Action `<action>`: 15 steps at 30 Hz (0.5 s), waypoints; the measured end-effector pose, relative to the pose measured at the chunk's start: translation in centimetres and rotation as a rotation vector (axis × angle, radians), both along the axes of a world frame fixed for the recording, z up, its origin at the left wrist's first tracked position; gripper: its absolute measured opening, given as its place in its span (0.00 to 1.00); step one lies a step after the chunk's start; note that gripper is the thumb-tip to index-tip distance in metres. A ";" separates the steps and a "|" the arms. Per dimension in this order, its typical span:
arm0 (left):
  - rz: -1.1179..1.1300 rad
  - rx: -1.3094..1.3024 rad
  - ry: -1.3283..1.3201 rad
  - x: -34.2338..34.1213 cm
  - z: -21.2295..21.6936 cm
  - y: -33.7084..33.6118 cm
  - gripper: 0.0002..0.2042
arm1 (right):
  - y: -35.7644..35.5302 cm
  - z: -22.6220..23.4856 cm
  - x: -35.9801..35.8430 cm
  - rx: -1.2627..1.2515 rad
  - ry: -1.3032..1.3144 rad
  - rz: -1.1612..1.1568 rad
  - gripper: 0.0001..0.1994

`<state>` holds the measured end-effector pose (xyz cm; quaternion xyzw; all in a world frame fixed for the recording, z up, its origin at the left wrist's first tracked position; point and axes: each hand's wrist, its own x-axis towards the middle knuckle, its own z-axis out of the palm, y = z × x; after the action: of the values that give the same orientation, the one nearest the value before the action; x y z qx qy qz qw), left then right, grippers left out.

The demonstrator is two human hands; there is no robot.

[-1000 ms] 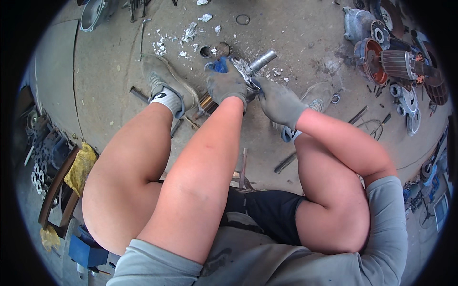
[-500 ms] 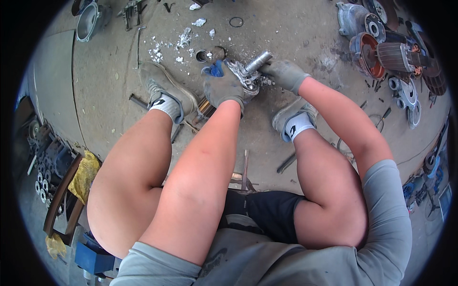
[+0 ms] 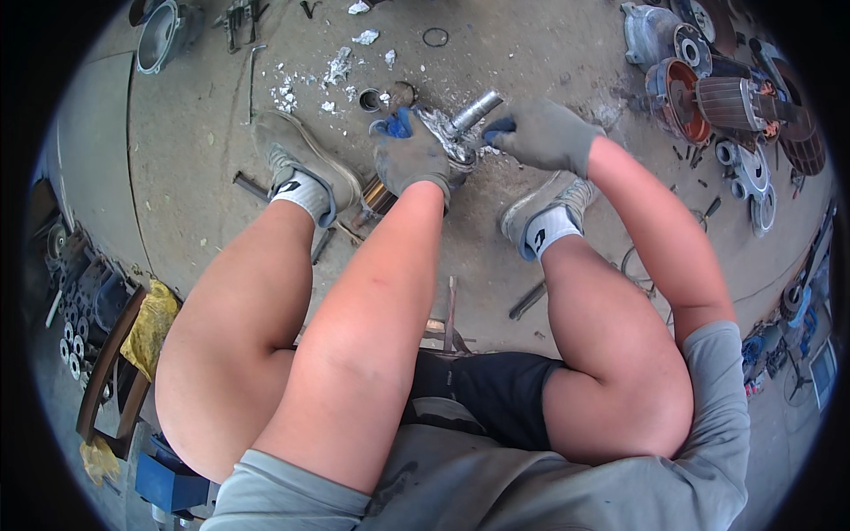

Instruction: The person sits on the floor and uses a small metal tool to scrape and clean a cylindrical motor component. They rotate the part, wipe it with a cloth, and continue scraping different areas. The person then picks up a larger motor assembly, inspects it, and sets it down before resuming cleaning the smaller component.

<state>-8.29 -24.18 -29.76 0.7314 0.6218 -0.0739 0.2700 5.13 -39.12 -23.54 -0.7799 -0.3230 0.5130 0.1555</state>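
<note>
I sit low over a concrete floor with both hands in grey gloves. My left hand (image 3: 409, 157) grips the body of a motor rotor (image 3: 443, 133) wrapped in shiny crumpled metal, between my shoes. A steel shaft (image 3: 476, 110) sticks out of it up and to the right. My right hand (image 3: 542, 133) closes its fingertips on the rotor at the base of the shaft. A coppery cylindrical part (image 3: 379, 196) lies just under my left wrist.
White debris (image 3: 336, 69), a small metal ring (image 3: 370, 99) and a thin wire ring (image 3: 435, 36) lie on the floor beyond the rotor. Motor housings and copper windings (image 3: 708, 88) are piled at the upper right. A round casing (image 3: 161, 35) sits upper left. Rods (image 3: 529, 299) lie near my feet.
My right hand has moved from the right side up to the rotor by the shaft. My right foot has come into view beside it. The view has shifted slightly.
</note>
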 end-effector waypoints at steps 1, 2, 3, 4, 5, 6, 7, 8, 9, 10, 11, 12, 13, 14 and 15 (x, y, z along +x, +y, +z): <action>0.005 0.004 -0.003 0.0 0.0 0.0 0.34 | 0.9 -0.3 0.7 0.051 0.027 0.011 0.20; 0.012 -0.003 0.004 0.0 0.0 0.1 0.34 | 2.5 -1.0 1.1 -0.050 -0.035 0.089 0.18; 0.001 0.011 -0.007 0.0 0.0 0.1 0.33 | 3.4 -1.5 1.5 -0.021 -0.052 0.143 0.17; -0.006 0.014 -0.008 0.0 0.1 0.1 0.33 | 4.3 -2.0 2.1 -0.026 -0.072 0.187 0.17; -0.010 0.017 -0.007 0.0 0.1 0.1 0.33 | 5.4 -2.4 2.5 0.013 -0.085 0.230 0.16; 0.000 0.003 -0.011 0.0 0.2 0.0 0.33 | 6.9 -2.8 2.9 0.039 -0.143 0.463 0.15; 0.013 -0.014 -0.012 0.0 0.2 0.0 0.33 | 8.3 -3.1 3.4 0.109 -0.192 0.694 0.15; 0.021 -0.014 -0.021 0.0 0.3 0.0 0.34 | 9.4 -3.2 3.4 0.135 -0.268 0.985 0.14; 0.022 -0.013 -0.003 0.0 0.3 0.0 0.34 | 10.3 -3.1 3.4 0.118 -0.205 0.949 0.12; 0.018 0.004 0.005 0.0 0.2 -0.1 0.34 | 11.1 -3.0 3.6 0.055 -0.172 0.973 0.10; 0.011 0.020 0.015 0.1 0.1 -0.1 0.34 | 11.8 -2.8 3.6 0.001 -0.143 1.010 0.08; 0.020 0.029 0.011 0.1 0.1 -0.1 0.34 | 12.5 -2.6 3.3 -0.229 0.052 0.549 0.09; 0.026 0.037 0.011 0.1 0.0 -0.1 0.35 | 13.0 -2.4 3.2 -0.162 0.001 0.666 0.09; 0.036 0.030 0.030 0.1 -0.1 0.0 0.35 | 13.4 -2.2 3.2 -0.094 -0.052 0.780 0.10; 0.030 0.020 0.019 0.1 -0.1 0.0 0.35 | 13.8 -2.0 3.2 -0.025 -0.115 0.902 0.10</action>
<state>-8.24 -24.19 -29.87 0.7238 0.6360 -0.0704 0.2580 8.36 -25.36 -25.56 -0.5903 -0.6325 0.4889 -0.1111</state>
